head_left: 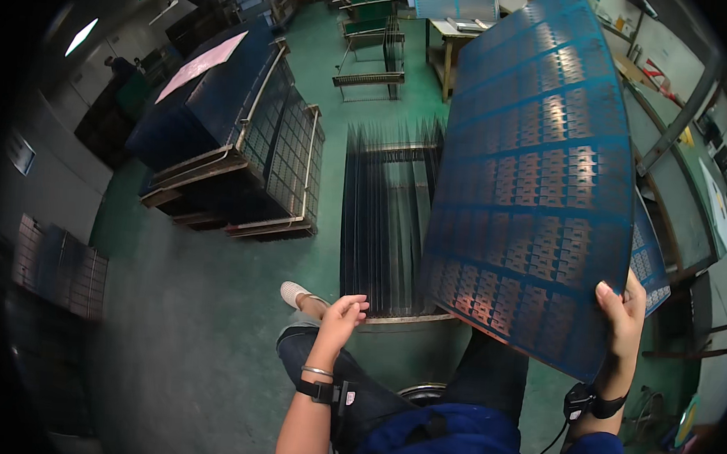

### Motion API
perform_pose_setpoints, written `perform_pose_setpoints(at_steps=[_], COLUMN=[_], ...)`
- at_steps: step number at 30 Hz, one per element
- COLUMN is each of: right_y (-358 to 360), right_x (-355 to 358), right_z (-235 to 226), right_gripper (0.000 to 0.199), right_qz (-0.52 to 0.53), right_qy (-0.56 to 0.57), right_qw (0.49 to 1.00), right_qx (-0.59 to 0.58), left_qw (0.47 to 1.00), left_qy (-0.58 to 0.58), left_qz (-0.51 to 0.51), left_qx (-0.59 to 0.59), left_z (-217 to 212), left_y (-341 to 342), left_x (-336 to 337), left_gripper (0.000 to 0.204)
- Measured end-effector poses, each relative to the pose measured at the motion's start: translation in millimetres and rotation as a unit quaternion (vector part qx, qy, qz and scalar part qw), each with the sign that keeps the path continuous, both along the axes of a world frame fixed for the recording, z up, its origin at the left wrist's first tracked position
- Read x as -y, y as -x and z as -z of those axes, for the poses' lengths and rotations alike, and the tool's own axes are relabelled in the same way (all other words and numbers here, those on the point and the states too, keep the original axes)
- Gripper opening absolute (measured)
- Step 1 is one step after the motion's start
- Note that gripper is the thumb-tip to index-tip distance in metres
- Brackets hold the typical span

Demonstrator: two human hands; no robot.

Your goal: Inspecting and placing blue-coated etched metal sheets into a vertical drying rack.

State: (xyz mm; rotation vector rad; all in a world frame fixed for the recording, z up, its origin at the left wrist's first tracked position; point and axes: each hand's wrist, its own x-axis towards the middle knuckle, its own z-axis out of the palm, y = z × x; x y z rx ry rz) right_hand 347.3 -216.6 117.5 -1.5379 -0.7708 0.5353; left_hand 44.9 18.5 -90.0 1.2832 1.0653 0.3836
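My right hand grips the right edge of a large blue printed circuit board panel, its thumb on the near face and the fingers behind. Rows of coppery, repeated patterns cover the panel, which is raised and tilted in front of me. Beside the near left edge of a floor rack, my left hand has loosely bent fingers, slightly apart, with nothing visible in them. Thin dark panels stand upright in several slots of that rack. The raised panel hides the rack's right side.
At the left stands a loaded rack of dark panels with a pink sheet on top. Another blue panel leans behind the raised one. Farther back are an empty-looking rack and a wooden table. A bench runs along the right.
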Motion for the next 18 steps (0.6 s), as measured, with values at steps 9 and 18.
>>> perform_pose_setpoints(at_steps=[9,18], right_y=[6,48], right_x=[-78,-131], right_z=[81,178], right_gripper=[0.042,0.051], right_qz=[-0.071,-0.041], right_qy=[0.143,0.134], right_qw=[0.971,0.977], right_qx=[0.176,0.162], left_qw=[0.998,0.926], left_qy=[-0.031,-0.363], left_qz=[0.053,0.06], left_qx=[0.015,-0.085], left_z=[57,75], left_y=[-52,-118], left_x=[-19,-21], left_gripper=[0.023,0.023])
